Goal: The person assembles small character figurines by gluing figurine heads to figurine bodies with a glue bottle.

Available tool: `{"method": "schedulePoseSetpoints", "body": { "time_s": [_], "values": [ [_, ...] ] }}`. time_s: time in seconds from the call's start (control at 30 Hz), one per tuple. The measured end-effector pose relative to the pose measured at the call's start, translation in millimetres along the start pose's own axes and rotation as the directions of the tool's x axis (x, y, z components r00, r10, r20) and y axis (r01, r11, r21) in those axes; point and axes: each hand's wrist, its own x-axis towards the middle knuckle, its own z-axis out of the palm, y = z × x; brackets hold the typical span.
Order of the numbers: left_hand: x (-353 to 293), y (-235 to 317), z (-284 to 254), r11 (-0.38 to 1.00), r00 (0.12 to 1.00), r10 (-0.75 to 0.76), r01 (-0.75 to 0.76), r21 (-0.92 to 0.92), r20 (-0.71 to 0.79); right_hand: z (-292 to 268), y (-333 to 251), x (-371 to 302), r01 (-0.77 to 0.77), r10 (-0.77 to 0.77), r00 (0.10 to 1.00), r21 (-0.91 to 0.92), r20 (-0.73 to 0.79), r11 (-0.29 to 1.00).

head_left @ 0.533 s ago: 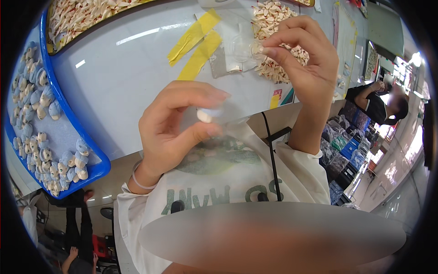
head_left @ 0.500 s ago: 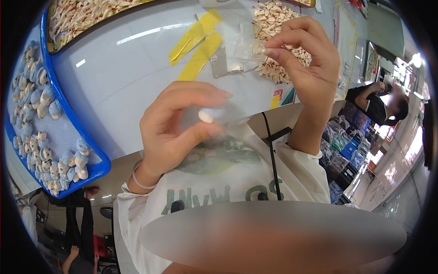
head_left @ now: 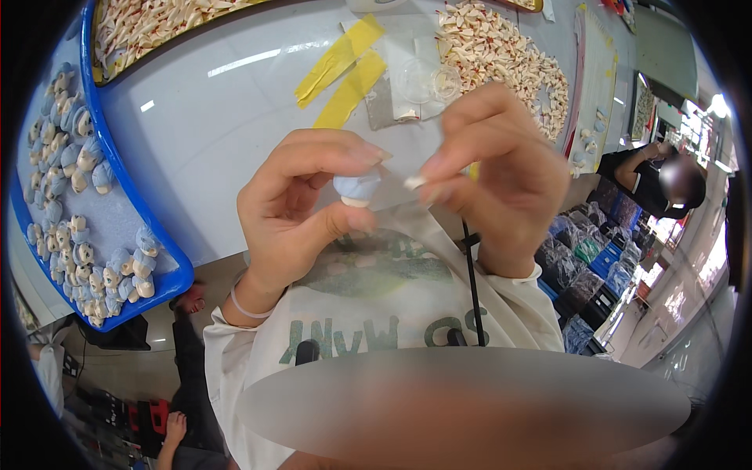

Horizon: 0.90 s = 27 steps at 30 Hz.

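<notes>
Between the thumb and fingers of my left hand [head_left: 274, 207] is a small figurine part [head_left: 357, 188], pale blue above and cream below. My right hand [head_left: 501, 176], slightly blurred by motion, pinches a small cream piece [head_left: 415, 182] just right of the figurine part, with a gap between the two. Beyond my hands, a clear round dish [head_left: 415, 81] and a smaller clear cup [head_left: 446, 81] lie on the table. Behind my right hand spreads a pile of small cream pieces with red marks [head_left: 509, 51].
A blue tray [head_left: 149, 211] at left holds several blue-and-cream figurine parts [head_left: 82, 258]. At the far left stands a dark-edged tray of cream pieces [head_left: 149, 31]. Yellow tape strips [head_left: 348, 90] cross the table [head_left: 200, 141]. A co-worker [head_left: 658, 180] sits at right beside bagged crates [head_left: 580, 270].
My right hand has come from the small clear cup down and left toward my left hand, carrying the cream piece. In my left hand the figurine part has turned, showing more blue.
</notes>
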Motion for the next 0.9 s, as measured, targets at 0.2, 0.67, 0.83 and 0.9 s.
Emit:
{"method": "schedulePoseSetpoints", "body": {
  "time_s": [0.2, 0.67, 0.83, 0.9],
  "values": [
    [0.0, -0.7, 2.1, 0.996, 0.999, 0.003, -0.006, -0.093, -0.037, 15.3, 5.4, -7.5, -0.118, 0.125, 0.992, 0.171, -0.027, 0.978],
    [-7.6, -2.1, 1.0, 0.993, 0.997, 0.063, -0.058, 0.106, -0.039, 26.0, 7.7, -11.6, -0.019, 0.02, 0.999, 0.026, -0.036, 0.999],
    [0.5, -2.7, 6.4, 0.99, 0.995, 0.096, -0.093, 0.11, -0.016, 15.3, 11.1, -15.8, -0.065, 0.086, 0.993, 0.239, -0.078, 0.969],
    [2.9, -3.6, 6.2, 0.985, 0.991, 0.134, -0.132, 0.115, -0.014, 16.2, 8.2, -20.6, -0.241, 0.264, 0.964, 0.341, -0.02, 0.909]
  ]
}}
